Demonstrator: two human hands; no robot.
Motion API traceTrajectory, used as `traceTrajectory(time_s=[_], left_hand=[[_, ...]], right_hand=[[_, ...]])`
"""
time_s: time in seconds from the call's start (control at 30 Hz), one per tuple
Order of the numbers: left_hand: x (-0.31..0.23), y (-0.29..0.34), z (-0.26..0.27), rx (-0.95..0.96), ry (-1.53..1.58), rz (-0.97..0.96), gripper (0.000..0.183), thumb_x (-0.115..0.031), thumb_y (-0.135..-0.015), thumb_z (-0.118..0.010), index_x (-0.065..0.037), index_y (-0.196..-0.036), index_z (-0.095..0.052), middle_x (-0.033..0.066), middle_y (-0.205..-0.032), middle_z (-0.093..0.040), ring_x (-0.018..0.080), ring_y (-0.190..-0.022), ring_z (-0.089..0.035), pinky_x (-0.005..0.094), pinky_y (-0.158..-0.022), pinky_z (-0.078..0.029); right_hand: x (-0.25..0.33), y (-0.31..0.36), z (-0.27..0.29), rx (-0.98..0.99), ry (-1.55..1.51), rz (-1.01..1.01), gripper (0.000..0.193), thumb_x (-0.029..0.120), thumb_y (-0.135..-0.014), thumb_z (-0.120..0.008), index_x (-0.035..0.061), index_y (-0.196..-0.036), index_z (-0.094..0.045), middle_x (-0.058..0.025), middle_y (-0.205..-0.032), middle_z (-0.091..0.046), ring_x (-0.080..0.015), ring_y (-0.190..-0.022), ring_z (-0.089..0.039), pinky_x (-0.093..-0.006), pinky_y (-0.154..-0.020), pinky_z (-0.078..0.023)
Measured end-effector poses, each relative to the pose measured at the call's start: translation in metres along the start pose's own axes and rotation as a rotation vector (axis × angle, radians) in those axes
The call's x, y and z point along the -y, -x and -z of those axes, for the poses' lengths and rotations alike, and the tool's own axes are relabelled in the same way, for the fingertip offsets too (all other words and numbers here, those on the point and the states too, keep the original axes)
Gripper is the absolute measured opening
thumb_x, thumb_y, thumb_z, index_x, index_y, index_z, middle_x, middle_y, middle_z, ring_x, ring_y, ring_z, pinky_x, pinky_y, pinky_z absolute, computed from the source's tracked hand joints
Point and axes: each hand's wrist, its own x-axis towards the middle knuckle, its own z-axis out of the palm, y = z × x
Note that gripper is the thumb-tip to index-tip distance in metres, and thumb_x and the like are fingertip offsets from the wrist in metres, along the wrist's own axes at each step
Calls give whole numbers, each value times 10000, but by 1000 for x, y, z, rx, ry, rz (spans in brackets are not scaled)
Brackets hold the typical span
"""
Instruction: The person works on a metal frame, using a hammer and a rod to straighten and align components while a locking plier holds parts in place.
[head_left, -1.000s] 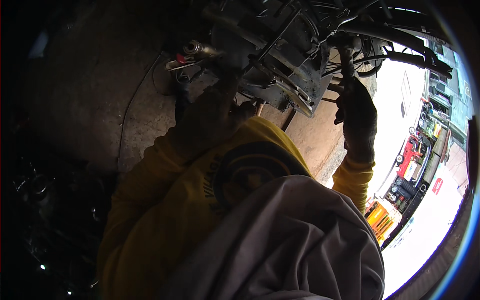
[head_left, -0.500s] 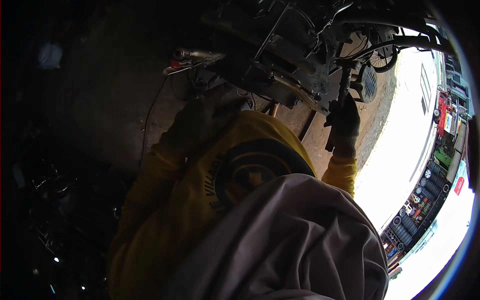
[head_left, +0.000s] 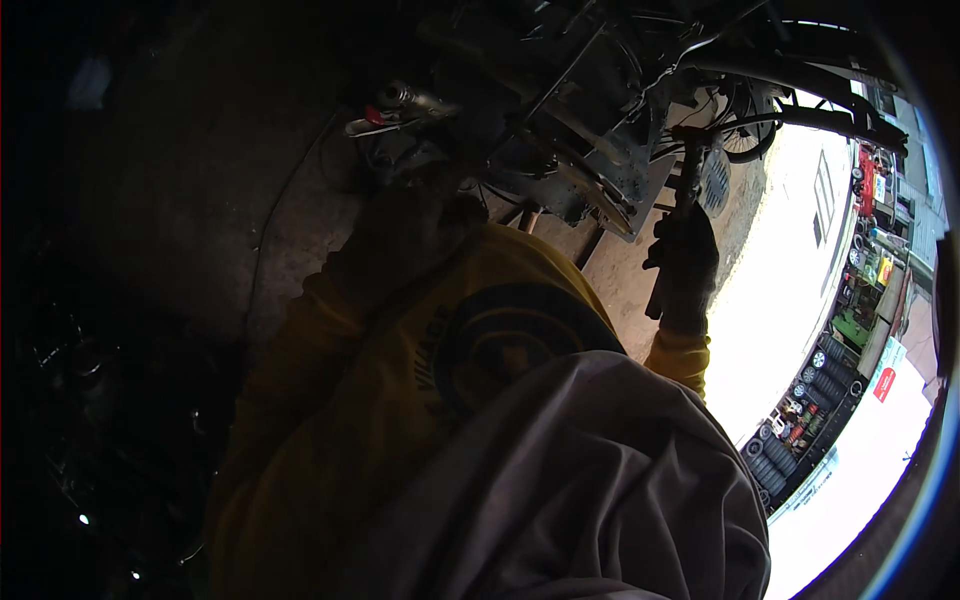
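Note:
My right hand (head_left: 686,255), in a dark glove and yellow sleeve, is closed around the handle of a hammer (head_left: 692,165). The hammer stands roughly upright, its head at the top and the handle's end showing below the hand. Left of it is a dark, dirty metal frame (head_left: 560,150) with rods and cables. Deep in shadow, my left hand (head_left: 415,225) is at the frame's near left side, its fingers seemingly curled; what they hold, if anything, is hidden. Just beyond that hand lies a metal lever with a red part (head_left: 374,116).
A ridged grey pad (head_left: 715,185) sits just right of the hammer, with a spoked wheel (head_left: 750,125) behind it. A thin cable (head_left: 262,225) runs along the floor at left. Bright ground (head_left: 780,290) lies outside at right, with stacked tyres (head_left: 770,465) across it.
The view has shifted a little, so the frame and the outdoor scene sit differently. My right hand still grips the hammer, slightly lower in the picture. My left hand looks more curled.

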Motion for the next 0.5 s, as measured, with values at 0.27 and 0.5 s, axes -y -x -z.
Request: traceTrajectory(time_s=[0.27,0.5], left_hand=[[20,17,20,63,-21,75,376,-249,-963,-662,-23,-1262,-681,186,-1134,-722,338,-1014,-715,431,-887,-559],[12,-3,14,185,105,145,378,-249,-958,-673,7,-1236,-661,164,-1040,-737,331,-967,-716,442,-829,-560]], right_hand=[[-58,-2,1,-16,-82,-143,306,192,-1055,-575,29,-1314,-581,-48,-872,-642,-99,-598,-589,-254,-493,-524],[2,20,-3,-110,84,376,438,38,-986,-597,-16,-1416,-536,-70,-897,-656,-114,-654,-612,-245,-548,-531]])
